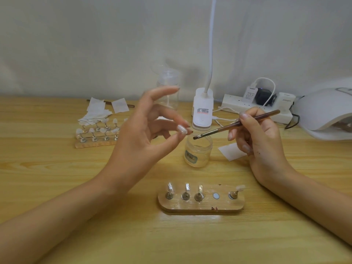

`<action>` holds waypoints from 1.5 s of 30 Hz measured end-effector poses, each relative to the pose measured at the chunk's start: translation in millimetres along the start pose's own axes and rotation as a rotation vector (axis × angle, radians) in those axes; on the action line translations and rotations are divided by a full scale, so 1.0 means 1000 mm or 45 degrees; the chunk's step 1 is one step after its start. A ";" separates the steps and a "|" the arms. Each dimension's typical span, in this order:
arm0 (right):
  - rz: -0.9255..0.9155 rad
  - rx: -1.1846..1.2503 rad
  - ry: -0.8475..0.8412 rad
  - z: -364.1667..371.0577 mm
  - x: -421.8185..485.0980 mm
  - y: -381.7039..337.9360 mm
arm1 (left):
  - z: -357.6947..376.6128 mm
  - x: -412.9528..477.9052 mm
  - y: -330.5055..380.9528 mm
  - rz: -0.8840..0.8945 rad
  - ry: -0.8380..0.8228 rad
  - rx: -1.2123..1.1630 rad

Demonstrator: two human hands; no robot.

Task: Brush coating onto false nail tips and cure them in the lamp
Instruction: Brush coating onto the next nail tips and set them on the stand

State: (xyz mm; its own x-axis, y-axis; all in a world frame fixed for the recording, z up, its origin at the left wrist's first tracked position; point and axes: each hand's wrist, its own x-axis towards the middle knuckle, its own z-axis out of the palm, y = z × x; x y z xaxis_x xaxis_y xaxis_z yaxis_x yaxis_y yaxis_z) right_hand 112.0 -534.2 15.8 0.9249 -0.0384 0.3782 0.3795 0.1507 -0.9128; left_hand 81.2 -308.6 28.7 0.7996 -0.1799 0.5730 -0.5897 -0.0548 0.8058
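Note:
My left hand (148, 130) is raised over the table and pinches a pale false nail tip (182, 129) between thumb and fingers. My right hand (255, 136) grips a thin brown brush (236, 124); its bristle end hovers just right of the tip, above an open clear jar (198, 151). Near the front, a wooden holder (202, 203) carries several small stands with nail tips and one bare magnet spot. The white curing lamp (327, 111) sits at the far right.
A second wooden holder (95, 143) with several nail tips stands at the back left beside white wipes (97, 113). A clip desk lamp (202, 109), a clear bottle (168, 88), a power strip (257, 106) and a white paper piece (231, 152) lie behind.

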 end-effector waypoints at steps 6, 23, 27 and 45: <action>-0.016 -0.016 0.009 0.000 0.000 0.000 | 0.028 -0.017 0.038 0.102 -0.423 0.314; -0.007 -0.031 0.014 -0.003 0.003 0.004 | 0.045 -0.031 0.025 0.067 -0.479 1.077; 0.004 0.009 0.022 -0.004 0.005 0.006 | 0.046 -0.031 0.022 0.025 -0.499 1.060; 0.173 0.145 0.189 -0.007 0.010 0.008 | 0.074 -0.010 0.031 0.424 -0.699 1.491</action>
State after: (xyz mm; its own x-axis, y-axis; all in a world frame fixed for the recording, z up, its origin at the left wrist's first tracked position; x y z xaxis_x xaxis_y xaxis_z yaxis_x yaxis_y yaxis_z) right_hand 124.7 -539.8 11.4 0.9637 -0.1540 0.2182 0.2539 0.2747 -0.9274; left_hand 46.2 -381.4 36.5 0.6133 -0.7035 0.3591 -0.7167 -0.6867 -0.1214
